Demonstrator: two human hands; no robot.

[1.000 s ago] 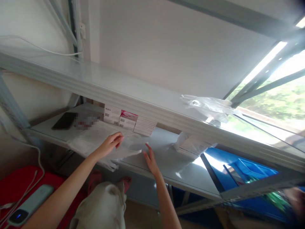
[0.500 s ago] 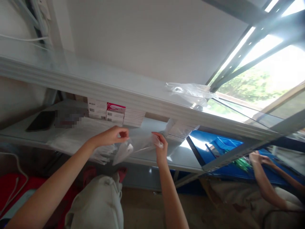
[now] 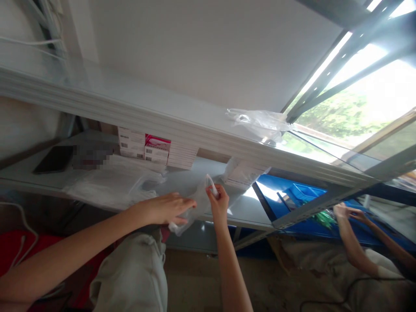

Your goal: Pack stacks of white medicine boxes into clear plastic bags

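A clear plastic bag [image 3: 199, 200] stretches between my hands above the lower shelf's front edge. My right hand [image 3: 218, 200] is closed in a pinch on its upper part, where a folded white edge sticks up past the fingers. My left hand [image 3: 172, 209] is against the bag's lower part, thumb and fingers apart; the film passes by the thumb and bunches below it. What the bag holds, if anything, cannot be made out. Left of my hands lies a pile of clear plastic bags [image 3: 107, 182] on the shelf.
White boxes [image 3: 131, 143], one with a red top, stand at the shelf's back. A plastic-wrapped stack [image 3: 243, 173] lies right. A dark phone [image 3: 54, 159] lies far left. Crumpled plastic [image 3: 256, 123] rests on the upper shelf. Another person's hands [image 3: 346, 211] work by a blue bin [image 3: 305, 193].
My left hand has moved right and down along the bag, and its fingers have spread from a pinch. The bag's lower end has shifted right. My right hand stays near its place.
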